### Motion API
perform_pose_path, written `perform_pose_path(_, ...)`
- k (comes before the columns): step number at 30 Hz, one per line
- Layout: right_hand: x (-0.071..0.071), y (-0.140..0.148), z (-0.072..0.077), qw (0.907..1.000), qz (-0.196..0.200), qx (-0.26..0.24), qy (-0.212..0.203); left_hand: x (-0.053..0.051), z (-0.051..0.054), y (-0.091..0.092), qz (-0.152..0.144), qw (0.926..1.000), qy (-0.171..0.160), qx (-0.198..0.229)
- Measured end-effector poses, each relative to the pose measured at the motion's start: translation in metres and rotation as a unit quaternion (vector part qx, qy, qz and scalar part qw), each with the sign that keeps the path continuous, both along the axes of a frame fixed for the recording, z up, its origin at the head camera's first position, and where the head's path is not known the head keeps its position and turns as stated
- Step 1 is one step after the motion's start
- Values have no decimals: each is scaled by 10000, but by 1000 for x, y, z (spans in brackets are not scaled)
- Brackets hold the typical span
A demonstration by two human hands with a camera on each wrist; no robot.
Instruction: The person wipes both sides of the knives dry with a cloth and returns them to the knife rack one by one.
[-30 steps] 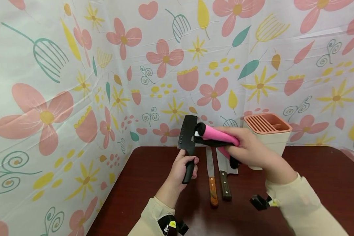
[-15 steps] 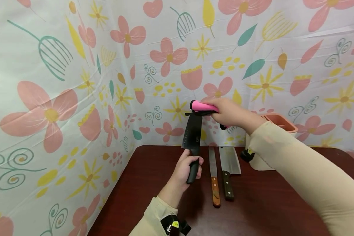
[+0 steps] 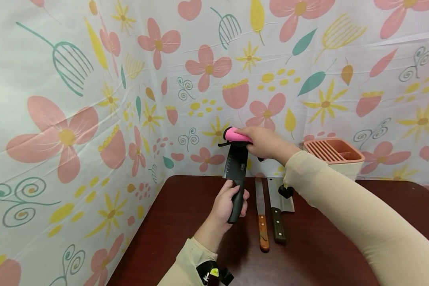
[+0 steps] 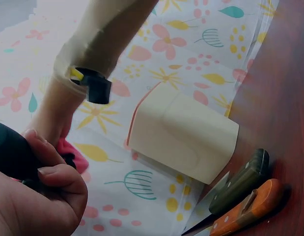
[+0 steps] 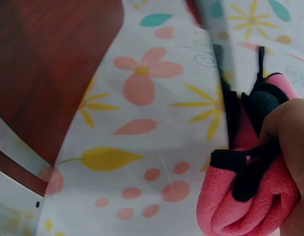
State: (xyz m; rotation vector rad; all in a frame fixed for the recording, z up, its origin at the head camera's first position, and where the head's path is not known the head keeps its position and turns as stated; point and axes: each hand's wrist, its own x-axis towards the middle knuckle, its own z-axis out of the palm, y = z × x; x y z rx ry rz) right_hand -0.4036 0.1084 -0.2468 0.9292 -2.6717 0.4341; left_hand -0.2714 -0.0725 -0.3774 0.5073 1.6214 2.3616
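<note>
In the head view my left hand [image 3: 222, 204] grips the black handle of a kitchen knife [image 3: 236, 165], its broad dark blade pointing up and away above the table. My right hand [image 3: 268, 143] holds a folded pink cloth [image 3: 236, 136] with black edging over the upper end of that blade, hiding the tip. The right wrist view shows the cloth [image 5: 240, 211] bunched in the fingers, its black edging beside the blade. Curled fingers of the left hand [image 4: 53, 201] wrap the handle in the left wrist view.
On the dark red table [image 3: 171, 222] lie a long knife with an orange-brown handle [image 3: 263, 232] and a cleaver with a dark wooden handle [image 3: 279, 228]. A cream knife holder with an orange slotted top [image 3: 332, 153] stands behind the right forearm. Flowered sheeting [image 3: 200, 111] hangs behind.
My right hand has carried the cloth from beside the blade up to its top end, then slightly down and left onto it. The left hand keeps its grip on the knife.
</note>
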Motion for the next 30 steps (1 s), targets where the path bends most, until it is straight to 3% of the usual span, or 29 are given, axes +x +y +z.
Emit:
perform_pose_path(11, -2, -9, -27, 9994, 169, -30, 305, -1, 1, -2, -163, 9997, -109, 163)
perform_pose_path(19, 3, -12, -34, 9982, 298, 14, 521, -2, 1, -6, -187, 9996, -85, 203)
perform_pose_path(30, 20, -15, -39, 9955, 522, 291, 737, -2, 3, -7, -242, 9992, -79, 312)
